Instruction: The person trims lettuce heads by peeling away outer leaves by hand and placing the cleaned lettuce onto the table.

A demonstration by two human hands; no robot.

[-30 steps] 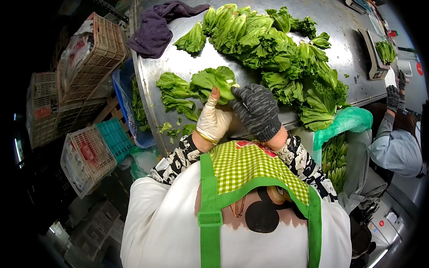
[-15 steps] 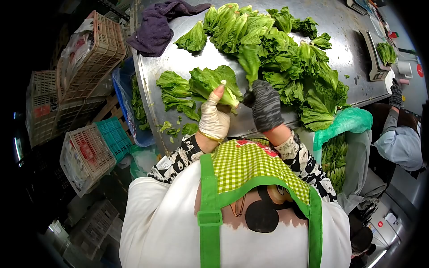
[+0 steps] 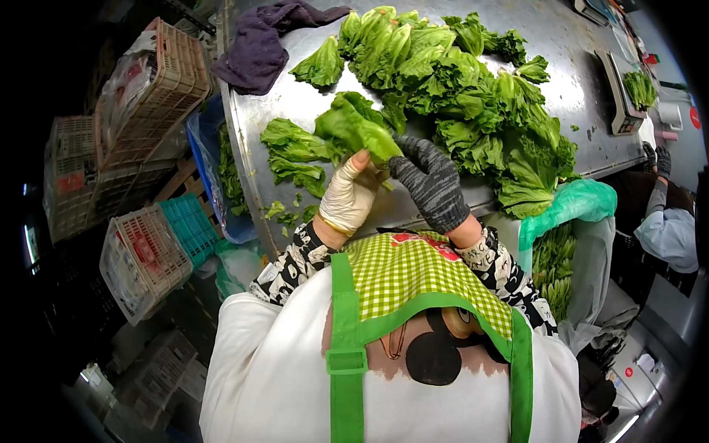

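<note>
Lettuce (image 3: 353,127) lies in the left fingers (image 3: 360,158) (right fingers (image 3: 399,167) at its edge).

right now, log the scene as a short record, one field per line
left hand: white glove, gripping a lettuce
right hand: dark grey glove, fingers at the lettuce's right end
table: metal, large lettuce pile, smaller leaf heap at left
cloth: dark purple, far left corner of table
bin: green liner, leafy greens inside
co-worker: at the right, wearing gloves
</note>
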